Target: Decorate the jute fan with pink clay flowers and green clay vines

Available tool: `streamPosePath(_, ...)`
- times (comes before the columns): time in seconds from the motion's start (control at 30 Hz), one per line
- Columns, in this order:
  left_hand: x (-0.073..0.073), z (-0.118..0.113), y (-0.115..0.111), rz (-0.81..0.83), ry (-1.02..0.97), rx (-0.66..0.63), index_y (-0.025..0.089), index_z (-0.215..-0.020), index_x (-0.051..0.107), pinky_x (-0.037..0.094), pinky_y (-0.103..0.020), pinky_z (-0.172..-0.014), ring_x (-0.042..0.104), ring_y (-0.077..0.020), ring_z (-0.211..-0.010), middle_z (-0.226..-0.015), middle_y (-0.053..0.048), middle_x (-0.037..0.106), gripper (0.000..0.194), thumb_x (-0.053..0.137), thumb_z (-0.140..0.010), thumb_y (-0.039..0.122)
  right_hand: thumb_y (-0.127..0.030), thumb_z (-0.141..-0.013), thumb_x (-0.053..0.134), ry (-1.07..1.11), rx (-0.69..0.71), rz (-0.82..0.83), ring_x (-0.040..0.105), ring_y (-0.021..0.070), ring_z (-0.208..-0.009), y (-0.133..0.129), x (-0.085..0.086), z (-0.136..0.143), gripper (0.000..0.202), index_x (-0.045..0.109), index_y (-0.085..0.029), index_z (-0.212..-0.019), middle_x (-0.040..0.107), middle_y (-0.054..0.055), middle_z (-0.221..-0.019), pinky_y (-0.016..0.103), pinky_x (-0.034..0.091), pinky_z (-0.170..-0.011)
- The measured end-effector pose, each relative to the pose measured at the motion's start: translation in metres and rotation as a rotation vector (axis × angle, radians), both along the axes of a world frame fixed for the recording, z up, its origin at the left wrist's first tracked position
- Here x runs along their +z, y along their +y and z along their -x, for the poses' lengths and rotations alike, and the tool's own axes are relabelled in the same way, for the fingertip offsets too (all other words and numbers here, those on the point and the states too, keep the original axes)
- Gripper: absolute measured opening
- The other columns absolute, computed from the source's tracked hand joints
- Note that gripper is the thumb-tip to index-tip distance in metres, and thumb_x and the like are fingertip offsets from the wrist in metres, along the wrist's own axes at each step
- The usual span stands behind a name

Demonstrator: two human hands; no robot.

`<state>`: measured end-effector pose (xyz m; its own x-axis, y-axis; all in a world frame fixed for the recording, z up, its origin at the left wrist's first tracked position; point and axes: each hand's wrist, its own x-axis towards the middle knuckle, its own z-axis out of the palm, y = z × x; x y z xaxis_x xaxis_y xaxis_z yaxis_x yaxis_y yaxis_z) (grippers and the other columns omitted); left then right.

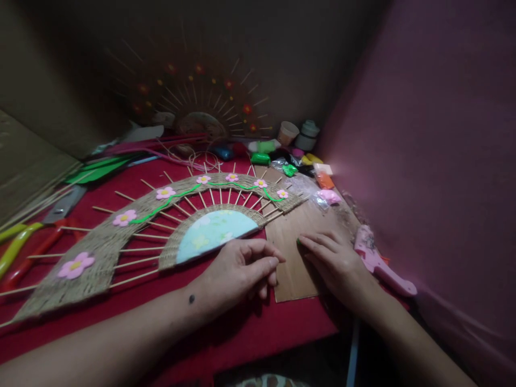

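My right hand [336, 263] lies over the wooden board [290, 285], fingers stretched out and close together. At its index fingertip shows a small dark green bit of modelling clay [299, 241], touching the finger; the rest of it, if any, is hidden. My left hand [245, 266] hovers by the board's left edge, fingers loosely curled and thumb near the index finger, with nothing visible in it. Behind it rests a woven half-round fan [139, 236] of sticks, with pink clay flowers [124, 217], a green clay vine [173, 199] and a light blue centre [217, 228].
A pink glue gun [382, 269] lies right of the board. Clay packets [324, 180], a paper cup [287, 133] and a jar [307, 134] stand farther back. Scissors [36, 242] are at the left on the red cloth [242, 338]. Another flowered fan [201, 102] leans behind.
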<state>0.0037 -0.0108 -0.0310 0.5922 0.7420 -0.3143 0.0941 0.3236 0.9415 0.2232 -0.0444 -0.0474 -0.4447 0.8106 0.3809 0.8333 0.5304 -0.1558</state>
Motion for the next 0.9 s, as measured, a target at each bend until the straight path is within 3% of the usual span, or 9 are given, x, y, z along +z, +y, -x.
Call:
streamPosePath(0.23, 0.001, 0.0, 0.0, 0.001, -0.028, -0.014, 0.013, -0.085, 0.058, 0.034, -0.013, -0.035, 0.052, -0.0066, -0.041, -0.059, 0.001, 0.061, 0.018, 0.056, -0.077, 0.029, -0.038, -0.088, 0.05, -0.19, -0.118, 0.068, 0.039, 0.0341, -0.124, 0.015, -0.004, 0.007, 0.056, 0.046, -0.005, -0.133, 0.05, 0.017, -0.135, 0.051, 0.041, -0.099)
streamPosePath(0.5, 0.002, -0.001, -0.001, 0.03, -0.043, -0.013, 0.012, -0.085, 0.058, 0.037, -0.013, -0.036, 0.053, -0.0064, -0.041, -0.059, 0.001, 0.06, 0.016, 0.055, -0.077, 0.026, -0.051, -0.088, 0.045, -0.281, -0.16, 0.16, 0.027, 0.0348, -0.134, -0.026, -0.001, 0.008, 0.066, 0.037, -0.013, -0.14, 0.037, 0.01, -0.146, 0.054, 0.038, -0.101)
streamPosePath(0.73, 0.0, 0.0, -0.001, 0.024, -0.041, -0.026, 0.013, -0.085, 0.058, 0.036, -0.013, -0.035, 0.054, -0.0069, -0.042, -0.059, 0.001, 0.06, 0.016, 0.055, -0.078, 0.027, -0.053, -0.089, 0.04, -0.255, -0.201, 0.191, 0.025, 0.035, -0.135, 0.014, 0.001, 0.015, 0.069, 0.034, -0.008, -0.141, 0.036, 0.016, -0.145, 0.053, 0.033, -0.104)
streamPosePath(0.9, 0.0, 0.0, -0.001, 0.023, -0.045, -0.024, 0.013, -0.085, 0.058, 0.037, -0.013, -0.036, 0.054, -0.0069, -0.041, -0.057, 0.002, 0.059, 0.016, 0.054, -0.078, 0.026, -0.058, -0.087, 0.04, -0.319, -0.223, 0.183, 0.02, 0.0353, -0.137, -0.017, -0.003, 0.012, 0.073, 0.035, -0.009, -0.141, 0.033, 0.012, -0.148, 0.054, 0.033, -0.105)
